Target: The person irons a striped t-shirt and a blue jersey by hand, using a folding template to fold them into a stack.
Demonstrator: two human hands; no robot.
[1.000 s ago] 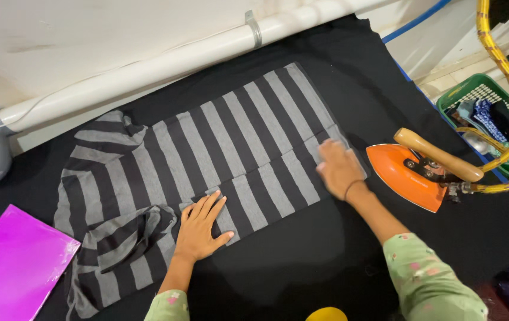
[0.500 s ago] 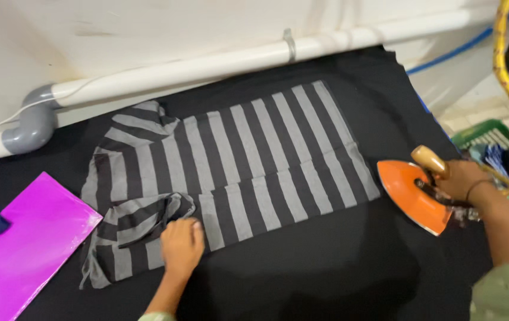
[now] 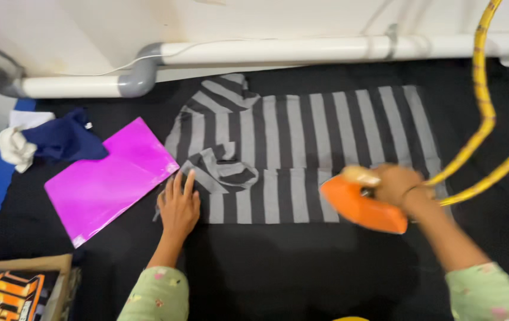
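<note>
A grey and black striped garment (image 3: 302, 139) lies folded flat on a black cloth-covered table (image 3: 302, 267). My left hand (image 3: 179, 205) rests flat, fingers apart, at the garment's lower left corner beside its bunched sleeve. My right hand (image 3: 402, 184) grips the wooden handle of an orange iron (image 3: 361, 205), which sits on the garment's lower right part. A yellow braided cord (image 3: 485, 113) rises from the iron toward the upper right.
A magenta plastic folder (image 3: 109, 178) lies left of the garment. Dark blue cloth (image 3: 64, 139) and white cloth (image 3: 15, 148) sit at the far left. A white pipe with a grey elbow (image 3: 141, 74) runs along the wall. A box corner (image 3: 25, 288) shows at the lower left.
My right hand took hold of the iron and slid it left onto the garment. My left hand shifted to the garment's lower left corner. The view swung left, revealing the cloths.
</note>
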